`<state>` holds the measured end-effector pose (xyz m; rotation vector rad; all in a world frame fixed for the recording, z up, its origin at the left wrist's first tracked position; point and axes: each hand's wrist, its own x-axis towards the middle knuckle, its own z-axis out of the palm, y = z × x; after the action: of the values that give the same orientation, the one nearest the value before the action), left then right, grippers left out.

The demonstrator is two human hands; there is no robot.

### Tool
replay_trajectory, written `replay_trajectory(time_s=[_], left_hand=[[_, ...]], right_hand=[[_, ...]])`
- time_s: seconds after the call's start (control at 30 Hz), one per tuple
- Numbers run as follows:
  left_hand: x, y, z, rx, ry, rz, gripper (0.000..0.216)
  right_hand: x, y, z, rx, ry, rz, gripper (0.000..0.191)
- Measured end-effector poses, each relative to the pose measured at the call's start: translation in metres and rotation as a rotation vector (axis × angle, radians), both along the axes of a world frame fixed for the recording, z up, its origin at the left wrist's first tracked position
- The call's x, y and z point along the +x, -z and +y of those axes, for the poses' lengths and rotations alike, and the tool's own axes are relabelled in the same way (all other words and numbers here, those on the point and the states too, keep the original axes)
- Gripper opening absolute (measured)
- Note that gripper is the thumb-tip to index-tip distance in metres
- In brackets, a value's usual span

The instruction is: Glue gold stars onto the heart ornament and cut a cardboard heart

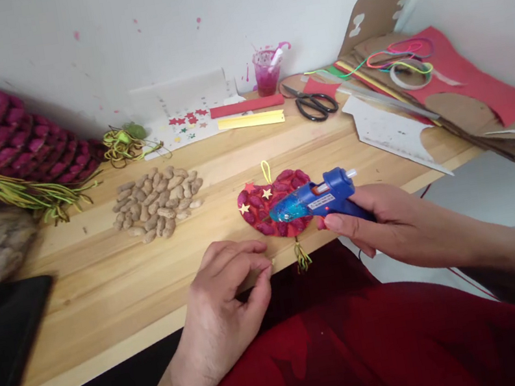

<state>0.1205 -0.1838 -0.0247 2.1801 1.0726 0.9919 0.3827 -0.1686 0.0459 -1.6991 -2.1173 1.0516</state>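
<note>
My right hand (380, 218) grips a blue hot glue gun (336, 188) with a glue stick jutting from its back. Its nozzle points left and down over a heart-shaped ornament (262, 218) covered in magenta-dyed peanuts. Pale yellow stars (266, 193) and a red star lie on the ornament. A yellow cord loop (266, 170) sticks out at its top, and a green-yellow tassel (302, 258) hangs past the table's front edge. Below left of the heart, my left hand (234, 289) has thumb and forefinger pinched together. Something tiny and yellowish shows at the fingertips, too small to name.
Unshelled peanuts (157, 200) are piled left of the heart. Behind lie small paper stars (189, 120), red and yellow paper strips (250, 120), scissors (314, 104) and a cup of pink liquid (267, 73). Cardboard (460, 103) and cords occupy the right; a large magenta peanut-covered piece (0, 130) stands left.
</note>
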Motion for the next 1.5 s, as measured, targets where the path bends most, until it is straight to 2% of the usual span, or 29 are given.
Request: replay_trajectory(time_s=[0.47, 1.5], left_hand=[[-0.002, 0.011, 0.001, 0.14, 0.115, 0.109, 0.02], [-0.001, 0.011, 0.006, 0.118, 0.138, 0.187, 0.016]], right_hand=[[-0.003, -0.004, 0.007, 0.077, -0.096, -0.123, 0.04], [-0.003, -0.009, 0.015, 0.09, -0.144, -0.144, 0.035]])
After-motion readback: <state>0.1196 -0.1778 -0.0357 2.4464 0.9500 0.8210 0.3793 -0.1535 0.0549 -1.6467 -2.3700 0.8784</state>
